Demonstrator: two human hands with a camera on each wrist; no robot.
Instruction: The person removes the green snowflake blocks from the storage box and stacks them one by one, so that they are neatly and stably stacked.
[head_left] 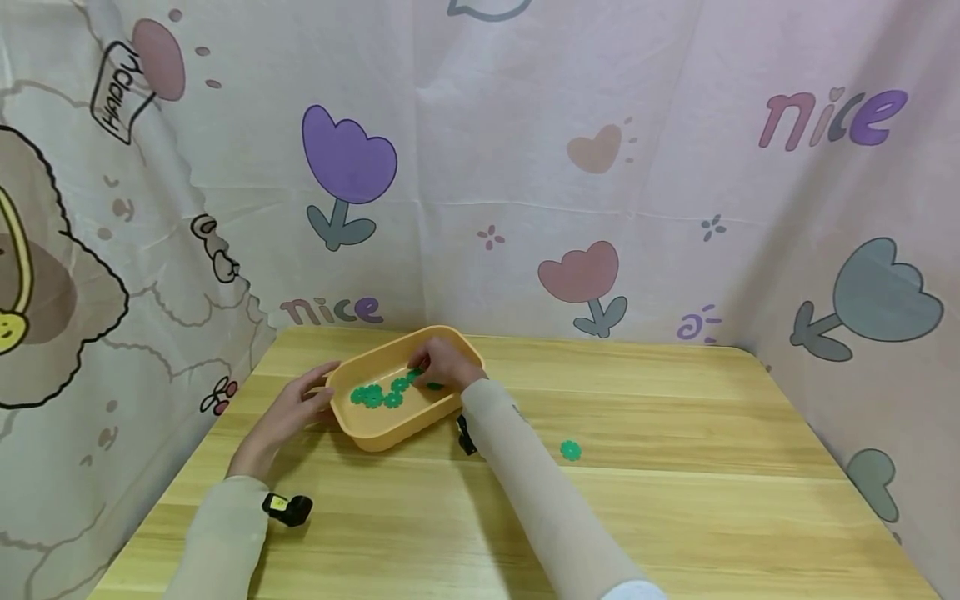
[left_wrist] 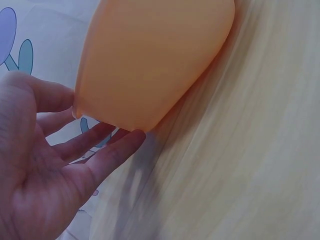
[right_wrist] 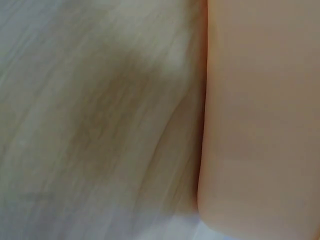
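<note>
A yellow-orange rectangular box [head_left: 378, 431] with rounded corners stands at an angle on the table. Several green flower-shaped plastic discs [head_left: 372, 397] lie inside, mostly in its left half. At the box's left end my left hand [head_left: 294, 408] holds the rim and end wall; in the left wrist view its fingertips touch the wall [left_wrist: 150, 60]. My right hand [head_left: 444, 364] reaches into the right part, fingers bent down among green discs; whether it pinches one is hidden. The right wrist view shows only the box's outer side [right_wrist: 260, 120] and the tabletop.
One green disc [head_left: 571, 450] lies alone on the wooden table [head_left: 697, 517], to the right of my right forearm. A printed cloth [head_left: 480, 167] hangs behind the table and along both sides. Each wrist wears a small black camera [head_left: 288, 509].
</note>
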